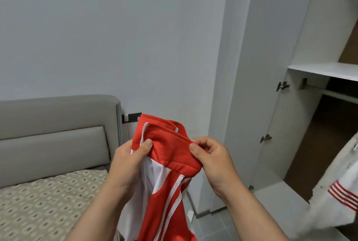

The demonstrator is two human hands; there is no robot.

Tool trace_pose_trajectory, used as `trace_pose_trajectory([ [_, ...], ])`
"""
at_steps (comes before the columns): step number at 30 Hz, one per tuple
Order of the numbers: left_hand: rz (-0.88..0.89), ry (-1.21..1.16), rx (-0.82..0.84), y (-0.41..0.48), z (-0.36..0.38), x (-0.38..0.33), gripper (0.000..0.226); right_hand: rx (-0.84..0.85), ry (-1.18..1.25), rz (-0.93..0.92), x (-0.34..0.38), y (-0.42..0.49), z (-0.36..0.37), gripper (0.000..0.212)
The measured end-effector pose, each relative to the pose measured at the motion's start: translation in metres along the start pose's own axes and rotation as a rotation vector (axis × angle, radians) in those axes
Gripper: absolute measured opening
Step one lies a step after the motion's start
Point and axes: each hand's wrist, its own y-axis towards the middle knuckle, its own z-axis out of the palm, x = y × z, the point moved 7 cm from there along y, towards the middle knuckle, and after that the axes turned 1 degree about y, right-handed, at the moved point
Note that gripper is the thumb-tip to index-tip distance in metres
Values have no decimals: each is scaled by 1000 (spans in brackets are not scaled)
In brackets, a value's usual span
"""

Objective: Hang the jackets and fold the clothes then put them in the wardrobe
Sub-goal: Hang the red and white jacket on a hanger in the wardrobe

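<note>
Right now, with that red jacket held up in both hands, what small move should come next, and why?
Probably draw the hands apart to spread the collar flat. The left hand and right hand both pinch the red jacket at its bunched collar, the rest hanging loose, and no hanger is in view; the wardrobe stands open at the right.

Soft, even indoor light fills the room, with no glare and only faint shadows. The pale wall (pixel 116 27) looks bluish-grey. The wardrobe (pixel 271 66) interior is dim. Wide-angle distortion tilts its edges. The central red jacket (pixel 170 155) is fairly sharp; a white garment (pixel 329 192) at the right edge is blurred.
</note>
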Motion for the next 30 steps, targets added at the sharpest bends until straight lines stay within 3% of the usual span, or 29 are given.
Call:
trace_pose_trajectory([
  [4, -21, -11, 37, 16, 50, 14, 32, -51, 7, -7, 0, 13, -47, 25],
  [12, -69, 60, 255, 56, 168, 50, 38, -276, -75, -10, 7, 37, -158, 20],
  [20, -99, 136, 576, 128, 277, 110, 15, -592, -233, 12, 2, 75, -252, 14],
  [25, -165, 103, 799, 175, 341, 142, 11, -801, -284, -3, -1, 111, -292, 16],
  [30, -140, 127, 910, 199, 405, 166, 15, -962, -309, 12, -1, 119, -330, 12],
])
